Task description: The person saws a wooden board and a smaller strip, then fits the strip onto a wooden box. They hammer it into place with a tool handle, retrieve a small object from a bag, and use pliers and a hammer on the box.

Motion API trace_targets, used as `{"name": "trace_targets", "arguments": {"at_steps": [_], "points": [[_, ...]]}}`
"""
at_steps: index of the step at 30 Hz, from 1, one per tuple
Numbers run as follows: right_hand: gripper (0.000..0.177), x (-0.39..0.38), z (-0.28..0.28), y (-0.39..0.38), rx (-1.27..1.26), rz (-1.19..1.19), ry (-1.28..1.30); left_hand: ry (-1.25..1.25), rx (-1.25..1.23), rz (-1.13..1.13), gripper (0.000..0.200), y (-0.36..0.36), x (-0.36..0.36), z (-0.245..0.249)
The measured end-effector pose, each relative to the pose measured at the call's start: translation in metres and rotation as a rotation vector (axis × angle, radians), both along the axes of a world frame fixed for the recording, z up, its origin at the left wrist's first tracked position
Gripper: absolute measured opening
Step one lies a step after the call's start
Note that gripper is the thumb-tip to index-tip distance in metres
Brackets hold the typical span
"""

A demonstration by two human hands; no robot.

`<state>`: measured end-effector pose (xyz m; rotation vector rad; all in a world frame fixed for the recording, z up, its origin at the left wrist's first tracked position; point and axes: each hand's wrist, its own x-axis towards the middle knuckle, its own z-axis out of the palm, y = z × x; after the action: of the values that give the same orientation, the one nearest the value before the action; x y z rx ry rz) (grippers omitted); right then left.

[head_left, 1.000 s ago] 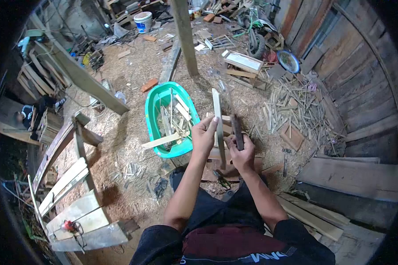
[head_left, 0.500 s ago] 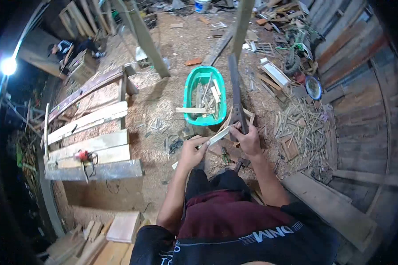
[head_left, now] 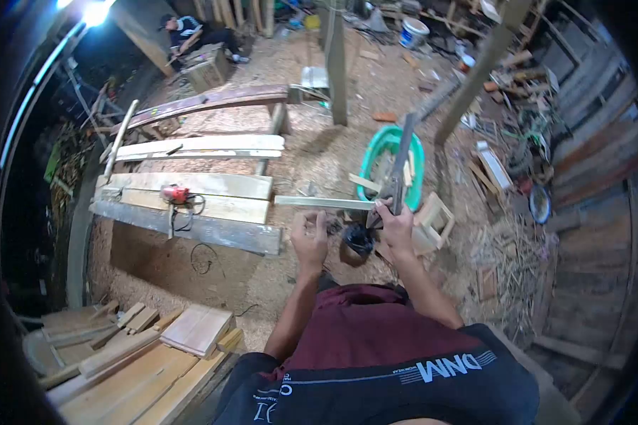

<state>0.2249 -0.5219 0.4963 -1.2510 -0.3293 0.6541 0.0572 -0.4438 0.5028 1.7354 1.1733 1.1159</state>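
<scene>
My right hand point(head_left: 395, 225) is closed around a long, dark, narrow tool point(head_left: 405, 152), whose exact kind I cannot make out. Its far end points up and away over the green plastic tub point(head_left: 420, 164). A thin pale wooden strip point(head_left: 319, 202) is pinched in the same hand and sticks out level to the left. My left hand point(head_left: 310, 241) is just below the strip, apart from it, with fingers raised and spread and nothing in them. Scrap wood lies in the tub.
To the left, planks point(head_left: 213, 185) on supports bear a red power tool point(head_left: 175, 193) with a cord. A wooden frame piece point(head_left: 432, 223) and a black bag point(head_left: 358, 239) lie near my feet. Posts point(head_left: 335, 71) stand ahead. A person point(head_left: 191, 39) sits at the far left.
My left hand has let go of the wooden strip and moved away from it. The strip now extends left from my right hand. My view has turned left.
</scene>
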Motion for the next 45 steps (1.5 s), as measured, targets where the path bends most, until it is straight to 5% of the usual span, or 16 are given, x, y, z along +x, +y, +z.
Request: {"name": "trace_targets", "arguments": {"at_steps": [4,8,13,26,31,35,39,41,45], "points": [[0.015,-0.05,-0.003,0.06,0.064,0.116,0.094,-0.426,-0.596,-0.116,0.027,0.052,-0.049,-0.035],[0.015,-0.104,-0.027,0.106,0.029,0.324,0.014,-0.656,-0.585,-0.151,0.025,0.103,-0.098,-0.073],[0.013,-0.148,-0.004,0.134,-0.133,0.619,-0.109,-0.729,-0.554,0.057,0.027,0.12,-0.136,-0.02],[0.027,-0.137,-0.045,0.226,-0.142,0.788,-0.453,-0.69,-0.52,0.414,0.013,0.2,-0.141,-0.07],[0.035,-0.111,-0.093,0.251,-0.41,0.781,-0.571,-0.671,-0.607,0.469,0.014,0.247,-0.145,-0.164],[0.035,-0.083,-0.169,0.253,-0.363,0.816,-0.338,-0.621,-0.814,0.529,0.019,0.258,-0.151,-0.247],[0.034,-0.072,-0.202,0.252,-0.396,0.91,-0.439,-0.591,-0.921,0.504,0.029,0.278,-0.152,-0.319],[0.034,-0.067,-0.239,0.248,-0.419,0.961,-0.382,-0.365,-0.792,0.502,0.027,0.294,-0.154,-0.353],[0.032,-0.078,-0.3,0.254,-0.551,0.9,-0.278,-0.384,-0.791,0.532,0.019,0.336,-0.15,-0.405]]}}
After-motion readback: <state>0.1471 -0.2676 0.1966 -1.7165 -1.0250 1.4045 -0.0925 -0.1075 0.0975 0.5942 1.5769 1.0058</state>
